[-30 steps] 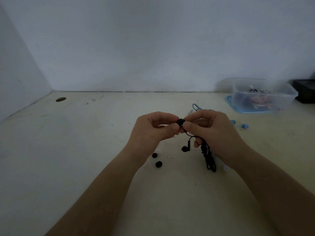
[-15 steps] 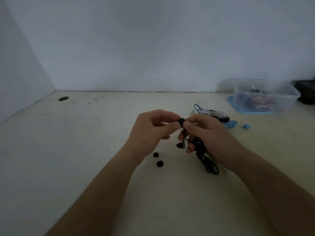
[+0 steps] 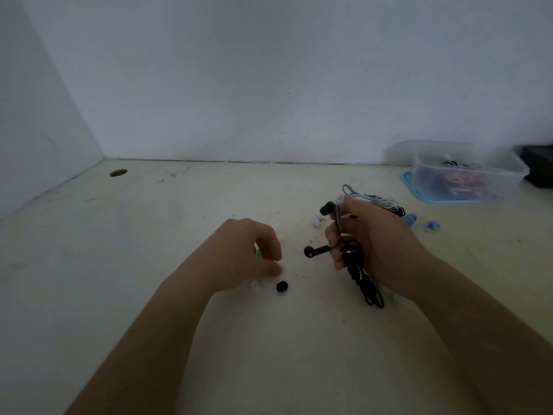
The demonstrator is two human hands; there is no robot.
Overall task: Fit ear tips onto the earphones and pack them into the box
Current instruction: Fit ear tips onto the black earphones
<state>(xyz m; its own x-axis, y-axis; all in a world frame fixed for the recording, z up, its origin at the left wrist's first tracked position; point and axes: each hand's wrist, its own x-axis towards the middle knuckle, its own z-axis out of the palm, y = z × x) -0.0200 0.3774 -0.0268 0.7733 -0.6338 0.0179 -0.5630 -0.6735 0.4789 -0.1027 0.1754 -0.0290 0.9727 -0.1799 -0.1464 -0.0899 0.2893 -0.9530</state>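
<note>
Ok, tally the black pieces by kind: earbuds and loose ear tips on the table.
Earbuds: 2, both on the set held in the right hand.
Loose tips: 1 in view; the left hand may hide more.
Total: 3.

box (image 3: 513, 172) contents blurred, black object (image 3: 538, 167) cut off at right edge

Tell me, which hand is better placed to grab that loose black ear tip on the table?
Probably left. The left hand hovers just beside the black ear tip, while the right hand grips the black earphones.
</note>
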